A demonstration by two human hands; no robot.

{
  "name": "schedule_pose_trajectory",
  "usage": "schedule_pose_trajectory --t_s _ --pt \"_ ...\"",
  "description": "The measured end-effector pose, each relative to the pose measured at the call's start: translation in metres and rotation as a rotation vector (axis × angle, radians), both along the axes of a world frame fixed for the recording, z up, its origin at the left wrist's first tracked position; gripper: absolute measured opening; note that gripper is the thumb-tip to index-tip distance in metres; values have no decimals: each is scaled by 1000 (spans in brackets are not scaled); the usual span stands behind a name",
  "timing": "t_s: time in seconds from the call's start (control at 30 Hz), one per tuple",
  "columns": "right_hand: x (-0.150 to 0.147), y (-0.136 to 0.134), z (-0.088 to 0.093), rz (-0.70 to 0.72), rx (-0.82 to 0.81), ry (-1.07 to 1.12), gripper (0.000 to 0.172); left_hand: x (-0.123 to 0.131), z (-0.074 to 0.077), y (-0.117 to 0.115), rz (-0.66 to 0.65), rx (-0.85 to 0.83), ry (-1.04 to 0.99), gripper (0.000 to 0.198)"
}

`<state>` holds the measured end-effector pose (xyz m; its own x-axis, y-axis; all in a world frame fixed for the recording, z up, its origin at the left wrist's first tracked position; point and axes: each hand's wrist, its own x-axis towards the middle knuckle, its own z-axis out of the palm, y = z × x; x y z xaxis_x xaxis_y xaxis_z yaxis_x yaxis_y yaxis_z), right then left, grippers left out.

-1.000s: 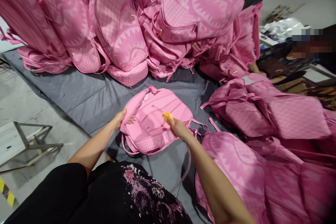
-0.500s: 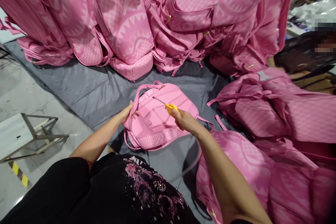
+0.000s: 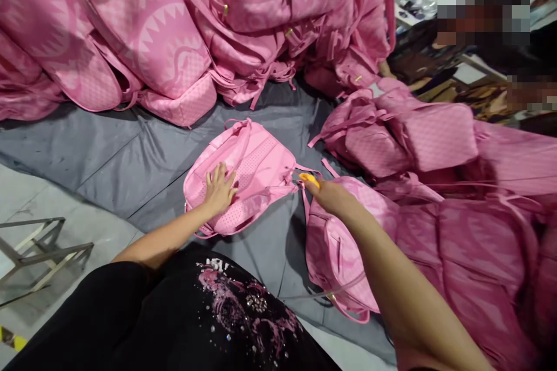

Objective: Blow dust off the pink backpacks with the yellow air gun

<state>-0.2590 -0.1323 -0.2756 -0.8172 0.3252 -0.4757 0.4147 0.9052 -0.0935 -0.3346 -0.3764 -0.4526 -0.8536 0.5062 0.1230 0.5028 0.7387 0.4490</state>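
A pink backpack (image 3: 256,162) lies back-panel up on the grey sheet (image 3: 130,156) in front of me. My left hand (image 3: 219,188) rests flat on its lower left part, fingers spread. My right hand (image 3: 331,196) is closed around a yellow-handled tool (image 3: 310,179), held at the backpack's right edge by a strap. Below my right arm lies another pink backpack (image 3: 339,249).
A tall heap of pink backpacks (image 3: 174,29) fills the back and left. More pink backpacks (image 3: 418,139) are piled at the right. Another person (image 3: 478,40) sits at the far right. A metal frame (image 3: 39,249) stands on the concrete floor at the left.
My left hand moved from the backpack's left edge onto its back panel and now lies flat. My right hand with the yellow tool shifted from the panel's middle to its right edge.
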Motion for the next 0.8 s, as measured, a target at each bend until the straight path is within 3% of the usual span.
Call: schedule_pose_trajectory --t_s 0.1,0.17,0.23,0.3,0.37,0.43,0.5,0.6,0.7,0.8 --pt "7 7 1 36 -147 -143 55 44 -2 12 -248 -65 -52 76" --pt "17 10 3 -14 -128 -95 55 65 -5 20 -306 -103 -130 86" --pt "31 18 7 -77 -119 -23 56 72 -9 26 -251 -52 -202 75" --pt "49 28 8 -59 -293 -60 60 63 -12 28 -135 101 -321 52" --pt "69 39 5 -50 -449 -87 62 45 -16 24 36 336 -581 31" --pt "88 45 -3 -136 -409 -14 60 27 -20 18 207 531 -856 31" --pt "102 44 -11 -170 -397 7 56 18 -24 13 292 588 -980 35" --pt "112 39 -19 -100 -572 -70 57 26 -26 13 336 587 -926 28" --pt "110 35 -19 -206 -420 137 58 53 -23 21 323 586 -739 28" --pt "108 34 -18 -168 -365 158 58 76 -18 33 195 299 -419 47"
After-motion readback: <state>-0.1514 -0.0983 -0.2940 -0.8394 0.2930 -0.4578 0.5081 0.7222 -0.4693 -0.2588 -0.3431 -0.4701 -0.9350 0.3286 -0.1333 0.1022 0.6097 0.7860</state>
